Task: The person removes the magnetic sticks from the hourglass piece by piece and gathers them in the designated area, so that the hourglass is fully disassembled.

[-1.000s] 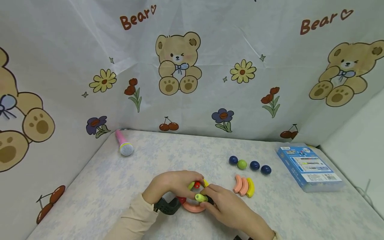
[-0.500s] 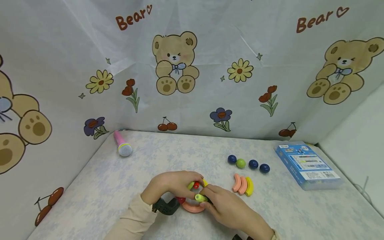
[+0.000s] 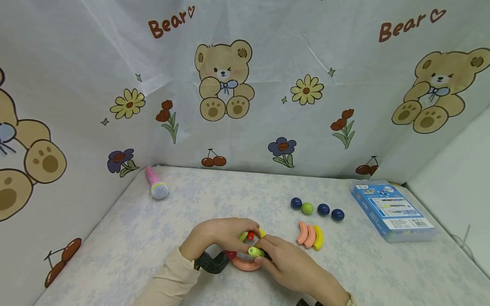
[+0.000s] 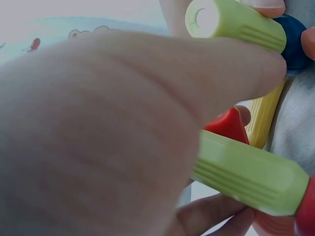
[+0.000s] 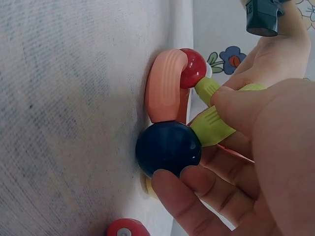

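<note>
On the bench (image 3: 199, 191), with its mottled pale blue surface, we see a ring-like assembly of smooth toy pieces near the front edge, between two hands. The right hand (image 3: 285, 259) pinches a ribbed lime rod (image 4: 241, 24) and the glossy dark blue ball (image 5: 168, 149) at its end: thumb on the rod, fingertips on the ball. The left hand (image 3: 226, 233) is curled over the assembly, around a second lime rod (image 4: 251, 172), which is fluted and faceted toward its end. We note also a red ball (image 5: 194, 69), a curved salmon rod (image 5: 166, 88) joined to the blue ball, and a ribbed yellow rod (image 4: 266, 113).

Beyond lie four round, shiny balls (image 3: 323, 209), three curved matte rods (image 3: 309, 235), a blue-labelled clear plastic box (image 3: 392, 212) and a pink microphone (image 3: 158, 185) with a grainy silver head. Behind hangs a creased cloth (image 3: 172, 68) printed with bears.

Several joints are hidden beneath the fingers. In the left wrist view, the near hand covers much of the frame; in the right, a red piece (image 5: 127, 228) is cut off at the lower edge. We cannot read the box's small print.
</note>
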The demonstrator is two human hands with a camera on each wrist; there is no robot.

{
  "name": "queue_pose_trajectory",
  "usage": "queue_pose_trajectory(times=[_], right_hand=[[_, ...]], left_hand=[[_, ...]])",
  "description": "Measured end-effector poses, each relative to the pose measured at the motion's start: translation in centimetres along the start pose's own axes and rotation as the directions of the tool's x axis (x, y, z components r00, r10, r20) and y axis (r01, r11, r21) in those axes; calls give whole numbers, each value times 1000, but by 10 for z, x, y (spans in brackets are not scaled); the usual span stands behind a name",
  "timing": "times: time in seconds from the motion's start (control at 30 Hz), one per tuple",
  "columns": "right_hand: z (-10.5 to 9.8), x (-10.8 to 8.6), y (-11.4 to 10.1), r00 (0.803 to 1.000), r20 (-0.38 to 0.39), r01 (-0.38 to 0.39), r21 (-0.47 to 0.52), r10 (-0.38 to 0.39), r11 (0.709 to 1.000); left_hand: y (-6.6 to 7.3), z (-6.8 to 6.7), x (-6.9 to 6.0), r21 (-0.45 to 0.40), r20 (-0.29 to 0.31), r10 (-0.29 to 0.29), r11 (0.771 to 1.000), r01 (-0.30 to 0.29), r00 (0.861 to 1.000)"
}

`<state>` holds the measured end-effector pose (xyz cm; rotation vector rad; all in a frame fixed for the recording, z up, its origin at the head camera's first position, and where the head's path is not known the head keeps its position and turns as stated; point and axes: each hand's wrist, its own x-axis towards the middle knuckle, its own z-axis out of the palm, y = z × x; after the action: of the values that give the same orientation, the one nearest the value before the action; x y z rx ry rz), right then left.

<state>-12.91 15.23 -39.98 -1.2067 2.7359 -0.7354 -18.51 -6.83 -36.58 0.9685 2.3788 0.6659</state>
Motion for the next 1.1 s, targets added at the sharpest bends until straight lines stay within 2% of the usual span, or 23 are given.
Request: queue_pose_trajectory(times=[0.43,1.1], right_hand=[[0,-3,1,999,8,-54,-38,54,998],[5,0,0,999,14,-36,-41,37,998]], left_hand=[[4,-3,7,74,28,30,997,-32,999],[0,1,1,43,20,-26,999,26,999]])
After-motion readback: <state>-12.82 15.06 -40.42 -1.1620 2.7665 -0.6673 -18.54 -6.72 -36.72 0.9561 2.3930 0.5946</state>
